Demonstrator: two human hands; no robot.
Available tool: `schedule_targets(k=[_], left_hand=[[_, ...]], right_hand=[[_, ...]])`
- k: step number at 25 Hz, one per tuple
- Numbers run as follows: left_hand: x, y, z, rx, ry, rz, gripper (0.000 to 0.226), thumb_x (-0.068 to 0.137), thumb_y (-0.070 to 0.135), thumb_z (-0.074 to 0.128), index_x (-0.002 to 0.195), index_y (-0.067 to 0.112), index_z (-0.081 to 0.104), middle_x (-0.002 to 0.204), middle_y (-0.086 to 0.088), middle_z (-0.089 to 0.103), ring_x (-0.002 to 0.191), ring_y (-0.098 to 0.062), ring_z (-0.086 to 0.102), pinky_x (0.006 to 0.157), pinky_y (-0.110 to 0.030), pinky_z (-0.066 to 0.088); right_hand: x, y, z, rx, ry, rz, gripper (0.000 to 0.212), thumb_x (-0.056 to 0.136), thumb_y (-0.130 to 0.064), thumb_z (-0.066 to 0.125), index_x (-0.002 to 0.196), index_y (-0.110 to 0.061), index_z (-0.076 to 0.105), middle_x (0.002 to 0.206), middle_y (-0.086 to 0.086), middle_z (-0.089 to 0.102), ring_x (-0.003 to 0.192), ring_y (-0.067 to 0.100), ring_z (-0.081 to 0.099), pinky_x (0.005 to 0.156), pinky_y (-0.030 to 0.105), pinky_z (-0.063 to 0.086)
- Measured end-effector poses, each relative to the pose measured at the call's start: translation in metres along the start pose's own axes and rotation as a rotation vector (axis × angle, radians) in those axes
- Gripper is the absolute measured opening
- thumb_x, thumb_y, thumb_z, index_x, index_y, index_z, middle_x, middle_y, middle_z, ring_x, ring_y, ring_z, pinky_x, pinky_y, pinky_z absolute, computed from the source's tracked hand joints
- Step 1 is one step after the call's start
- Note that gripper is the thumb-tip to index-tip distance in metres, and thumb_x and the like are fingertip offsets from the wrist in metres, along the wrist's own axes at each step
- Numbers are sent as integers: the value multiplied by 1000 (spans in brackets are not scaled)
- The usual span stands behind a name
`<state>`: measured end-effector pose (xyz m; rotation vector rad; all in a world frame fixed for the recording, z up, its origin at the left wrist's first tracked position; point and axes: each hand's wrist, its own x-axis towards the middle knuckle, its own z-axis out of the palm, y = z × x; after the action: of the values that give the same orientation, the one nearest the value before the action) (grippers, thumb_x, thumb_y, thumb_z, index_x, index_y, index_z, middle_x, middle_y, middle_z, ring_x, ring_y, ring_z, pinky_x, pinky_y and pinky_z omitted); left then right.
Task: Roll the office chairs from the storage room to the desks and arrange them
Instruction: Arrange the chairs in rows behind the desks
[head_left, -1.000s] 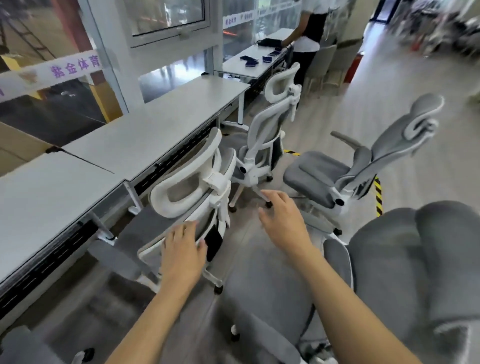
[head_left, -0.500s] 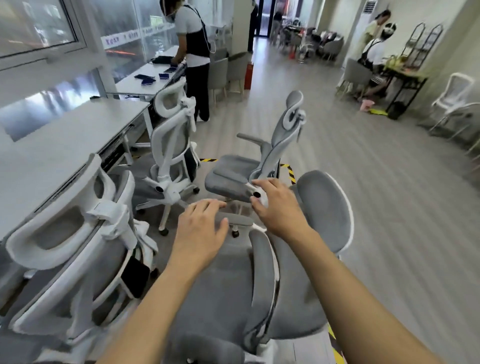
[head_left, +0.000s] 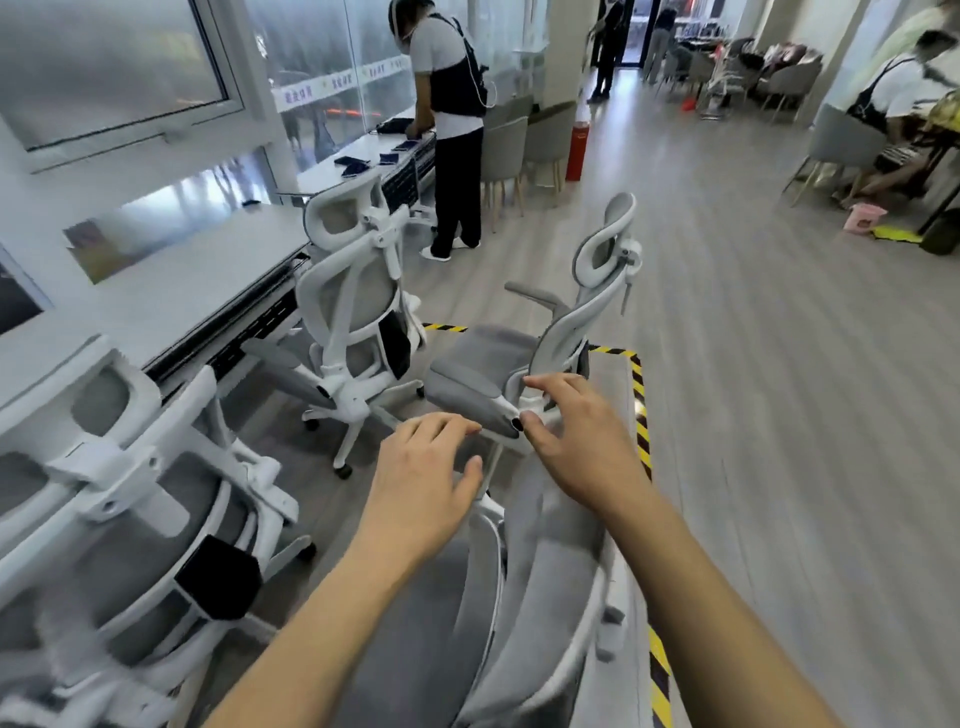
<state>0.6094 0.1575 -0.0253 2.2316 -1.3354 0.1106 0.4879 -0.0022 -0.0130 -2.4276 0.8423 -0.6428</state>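
Hands both free: left hand spread, fingers loose, hovering over the top of the nearest grey mesh chair; right hand lightly curled, pinching nothing, poised at the armrest of the loose grey chair ahead, contact there impossible to tell. Loose grey chair well out from the desk, seat turned toward it, standing beside the yellow-black floor tape. White-framed chair and nearer white-framed chair drawn up at the desk edge. Likely hazards from here: no firm grip on either grey chair, hence drift off-line or a spin on the swivel under a one-sided push at the armrest; clash of bases with the white-framed chair just beside; castor snag on the tape edge; fingers caught between armrest and the nearest chair's back. Standing person further along the desk row, exposed to any overshoot.
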Motion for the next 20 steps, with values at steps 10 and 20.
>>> schedule_targets(k=[10,20], left_hand=[[63,99,49,63,0,-160,33,91,42,48,121,34,57,127,15,57,122,-13,45,102,-31,34],[131,126,89,83,-63,-126,30,93,38,54,122,32,56,123,13,57,117,-16,48,98,-34,38]], right_hand=[[53,113,-39,24,-164,-44,41,97,-37,57,137,-32,53,132,-9,53,121,13,50,105,33,40],[85,170,-54,38,-161,-3,37,97,-35,57,134,-33,55,132,-10,55,119,16,52,104,38,44]])
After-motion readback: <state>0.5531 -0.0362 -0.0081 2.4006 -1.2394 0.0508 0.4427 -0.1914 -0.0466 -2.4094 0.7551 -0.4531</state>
